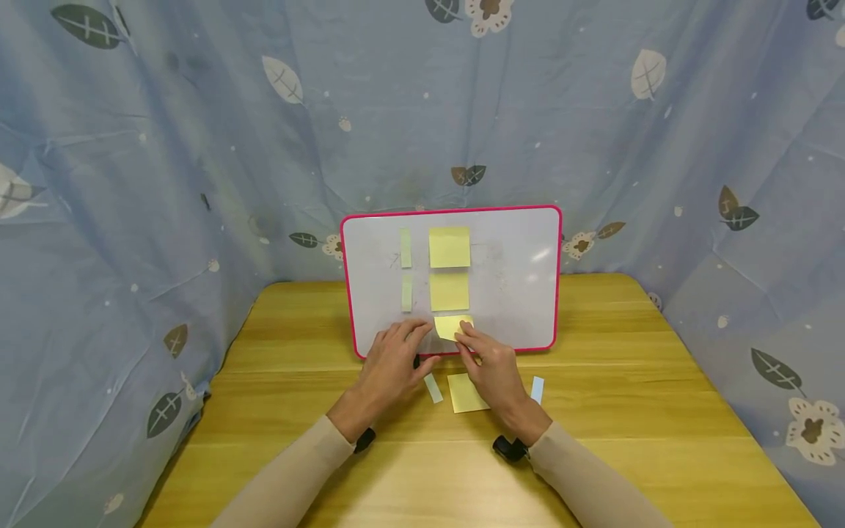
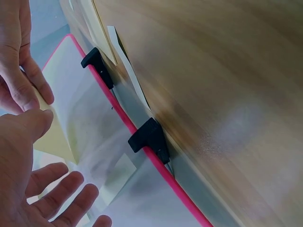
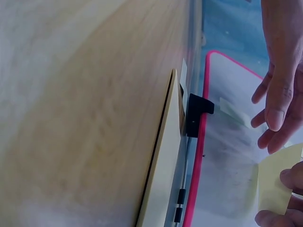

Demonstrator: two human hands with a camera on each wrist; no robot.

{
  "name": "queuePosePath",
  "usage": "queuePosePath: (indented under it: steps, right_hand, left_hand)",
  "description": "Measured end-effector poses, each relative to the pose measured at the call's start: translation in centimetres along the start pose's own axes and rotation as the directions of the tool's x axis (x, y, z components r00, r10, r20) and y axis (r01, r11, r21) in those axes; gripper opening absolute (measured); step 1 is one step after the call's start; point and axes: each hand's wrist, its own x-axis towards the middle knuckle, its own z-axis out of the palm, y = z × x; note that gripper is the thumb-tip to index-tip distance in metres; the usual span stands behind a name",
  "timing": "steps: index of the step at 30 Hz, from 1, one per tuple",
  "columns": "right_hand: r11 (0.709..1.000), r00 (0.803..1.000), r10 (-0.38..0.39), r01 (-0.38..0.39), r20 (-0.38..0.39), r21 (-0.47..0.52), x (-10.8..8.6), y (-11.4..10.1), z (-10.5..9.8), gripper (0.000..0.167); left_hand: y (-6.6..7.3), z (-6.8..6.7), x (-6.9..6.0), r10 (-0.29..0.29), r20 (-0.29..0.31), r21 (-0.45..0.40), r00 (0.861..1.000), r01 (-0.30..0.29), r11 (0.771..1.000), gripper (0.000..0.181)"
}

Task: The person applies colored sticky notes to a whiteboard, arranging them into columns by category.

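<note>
A whiteboard (image 1: 515, 286) with a pink rim leans upright at the table's back. My right hand (image 1: 494, 367) pinches a yellow sticky note (image 1: 449, 327) between thumb and fingers, low on the board under two other yellow notes (image 1: 450, 247). In the right wrist view this sticky note (image 3: 274, 182) curves away from the fingertips. Just left of it, my left hand (image 1: 394, 361) is spread with fingers loosely extended, holding nothing. Two pale green strips (image 1: 405, 248) are stuck in a column above that hand; a lower strip (image 2: 118, 176) shows in the left wrist view.
A yellow sticky pad (image 1: 465, 394) lies on the wooden table (image 1: 422, 477), partly under my right hand. To its left is a pale strip (image 1: 433, 389), to its right a light blue strip (image 1: 538, 389). Black clips (image 2: 150, 136) hold the board's bottom edge. A patterned curtain (image 1: 383, 95) hangs behind.
</note>
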Motion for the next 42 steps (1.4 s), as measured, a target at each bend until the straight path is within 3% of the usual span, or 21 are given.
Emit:
queuePosePath:
  steps: [8, 15, 20, 25, 34, 42]
  right_hand:
    - [1.0, 1.0, 0.002, -0.002, 0.012, 0.008, -0.03, 0.22, 0.08, 0.024]
    - [1.0, 0.999, 0.013, -0.013, 0.032, 0.018, 0.02, 0.37, 0.13, 0.023]
    - [1.0, 0.999, 0.027, -0.028, 0.046, 0.013, 0.1, 0.4, 0.16, 0.022]
    - [0.999, 0.997, 0.036, -0.036, 0.063, 0.0, 0.15, 0.45, 0.23, 0.022]
    - [0.998, 0.989, 0.063, -0.061, 0.136, -0.019, 0.11, 0.69, 0.18, 0.027]
    - [0.996, 0.967, 0.079, -0.069, 0.241, -0.051, -0.11, 0.62, -0.13, 0.043]
  left_hand:
    - [0.1, 0.12, 0.04, 0.028, -0.005, -0.004, 1.0, -0.028, 1.0, 0.074]
    - [0.38, -0.01, 0.33, 0.084, 0.075, 0.069, 0.994, -0.089, 0.994, 0.083]
    - [0.54, -0.02, 0.53, 0.129, 0.14, 0.187, 0.982, -0.155, 0.97, 0.087]
    - [0.57, -0.15, 0.6, 0.151, 0.165, 0.277, 0.975, -0.192, 0.941, 0.089]
    - [0.57, -0.35, 0.75, 0.123, 0.254, 0.347, 0.959, -0.21, 0.914, 0.093]
    - [0.71, -0.18, 0.33, 0.133, 0.271, 0.411, 0.953, -0.24, 0.88, 0.094]
